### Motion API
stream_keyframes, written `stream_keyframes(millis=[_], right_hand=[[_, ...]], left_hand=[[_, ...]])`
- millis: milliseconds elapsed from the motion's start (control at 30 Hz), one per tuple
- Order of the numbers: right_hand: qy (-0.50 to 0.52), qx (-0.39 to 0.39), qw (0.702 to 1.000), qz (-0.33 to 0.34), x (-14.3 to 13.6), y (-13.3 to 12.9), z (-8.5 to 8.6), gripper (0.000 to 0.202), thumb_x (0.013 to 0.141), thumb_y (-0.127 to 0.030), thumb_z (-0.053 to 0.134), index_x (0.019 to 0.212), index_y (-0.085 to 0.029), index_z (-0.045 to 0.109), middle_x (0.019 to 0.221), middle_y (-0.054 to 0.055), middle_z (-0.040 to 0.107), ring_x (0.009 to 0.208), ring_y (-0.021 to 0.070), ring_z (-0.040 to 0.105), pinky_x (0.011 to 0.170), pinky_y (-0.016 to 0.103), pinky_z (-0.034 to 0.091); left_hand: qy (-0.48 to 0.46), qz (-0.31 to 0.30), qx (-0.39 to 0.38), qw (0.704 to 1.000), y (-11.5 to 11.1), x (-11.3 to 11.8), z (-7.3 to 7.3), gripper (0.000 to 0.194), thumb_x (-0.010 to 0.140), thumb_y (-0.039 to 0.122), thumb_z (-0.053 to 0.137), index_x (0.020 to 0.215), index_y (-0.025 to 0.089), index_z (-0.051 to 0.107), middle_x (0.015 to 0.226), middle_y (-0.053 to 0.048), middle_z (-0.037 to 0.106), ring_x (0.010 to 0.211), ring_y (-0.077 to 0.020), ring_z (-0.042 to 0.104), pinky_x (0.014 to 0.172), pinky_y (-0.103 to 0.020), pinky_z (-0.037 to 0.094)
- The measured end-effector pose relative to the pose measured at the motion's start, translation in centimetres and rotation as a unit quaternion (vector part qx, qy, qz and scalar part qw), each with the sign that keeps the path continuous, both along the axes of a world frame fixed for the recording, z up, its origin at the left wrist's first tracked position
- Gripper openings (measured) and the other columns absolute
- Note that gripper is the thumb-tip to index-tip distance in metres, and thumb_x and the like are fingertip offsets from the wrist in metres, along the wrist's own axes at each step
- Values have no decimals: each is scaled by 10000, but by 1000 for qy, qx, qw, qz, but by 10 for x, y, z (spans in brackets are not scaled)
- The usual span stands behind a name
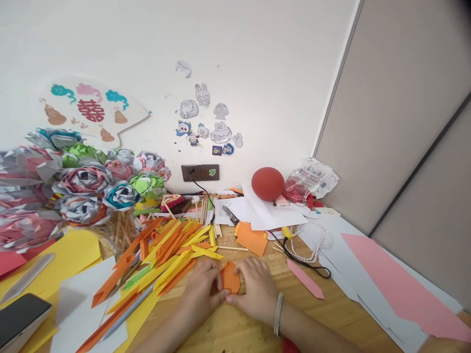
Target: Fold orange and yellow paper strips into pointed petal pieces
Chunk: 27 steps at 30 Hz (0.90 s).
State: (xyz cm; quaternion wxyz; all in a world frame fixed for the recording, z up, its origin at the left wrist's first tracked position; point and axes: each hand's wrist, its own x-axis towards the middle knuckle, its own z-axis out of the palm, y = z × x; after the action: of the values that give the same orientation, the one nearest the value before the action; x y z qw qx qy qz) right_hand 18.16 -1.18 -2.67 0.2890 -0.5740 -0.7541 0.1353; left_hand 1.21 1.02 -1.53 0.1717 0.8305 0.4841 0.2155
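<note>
A small piece of folded orange paper (230, 277) lies between my two hands, low over the wooden table, with its corners turned in. My left hand (203, 284) pinches its left edge, the thumb near the bottom. On the opposite side my right hand (255, 284) grips the right and lower edge, and the two thumbs almost meet. Just beyond the hands is a stack of orange paper rectangles (252, 239). Left of my left hand spreads a pile of folded orange and yellow paper strips (172, 250).
Paper flowers (83, 186) crowd the left side. A grey pen (128, 311) and a phone (22, 318) lie front left. Toward the back are a utility knife (230, 215) and a red balloon (268, 184). Pearl beads (327, 240), a pink strip (304, 278) and pink paper (397, 284) lie right.
</note>
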Motion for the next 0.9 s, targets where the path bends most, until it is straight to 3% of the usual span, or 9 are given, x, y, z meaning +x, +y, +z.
stream_keyframes(millis=[200, 267, 400, 533, 733, 900], right_hand=[[-36, -25, 999, 30, 3, 3, 3, 457, 578, -381, 794, 913, -214, 533, 943, 13, 572, 910, 227, 491, 794, 352, 339], [-29, -30, 996, 76, 8, 8, 4, 484, 574, -374, 809, 947, -215, 543, 931, 3, 579, 902, 215, 499, 797, 339, 352], [-2, -53, 983, 174, 25, 20, 7, 524, 555, -315, 839, 991, -213, 566, 884, -14, 597, 863, 186, 528, 774, 294, 389], [32, -65, 974, 216, 37, 28, 12, 474, 563, -195, 827, 979, -202, 599, 908, -4, 621, 867, 178, 558, 774, 277, 423], [16, -27, 974, 226, 40, 28, 16, 377, 644, -120, 756, 980, -190, 599, 971, 19, 620, 909, 169, 559, 806, 271, 431], [-90, 60, 972, 209, 39, 28, 13, 385, 692, -299, 753, 1007, -196, 559, 1027, 42, 593, 951, 201, 514, 825, 312, 408]], left_hand=[[-31, 40, 59, 997, 5, -12, -3, 114, 765, 295, 594, 730, 192, 557, 819, -55, 602, 798, -231, 552, 717, -363, 459], [-52, 3, 83, 995, 10, -19, -3, 108, 821, 244, 514, 852, 200, 608, 927, -74, 638, 887, -230, 572, 786, -379, 475], [-33, -137, 117, 983, 17, -32, -5, 286, 892, 186, 402, 1021, 262, 646, 1146, -63, 633, 1074, -202, 562, 932, -372, 456], [17, -181, 134, 974, 15, -37, -12, 348, 889, 152, 423, 1161, 298, 583, 1213, -47, 614, 1139, -210, 546, 956, -381, 463], [26, -167, 125, 978, 8, -36, -8, 320, 883, 133, 448, 1116, 303, 587, 1145, -23, 636, 1067, -194, 580, 910, -327, 491], [20, -134, 119, 984, 4, -27, 4, 229, 901, 195, 406, 876, 246, 628, 892, -26, 652, 843, -179, 603, 775, -295, 498]])
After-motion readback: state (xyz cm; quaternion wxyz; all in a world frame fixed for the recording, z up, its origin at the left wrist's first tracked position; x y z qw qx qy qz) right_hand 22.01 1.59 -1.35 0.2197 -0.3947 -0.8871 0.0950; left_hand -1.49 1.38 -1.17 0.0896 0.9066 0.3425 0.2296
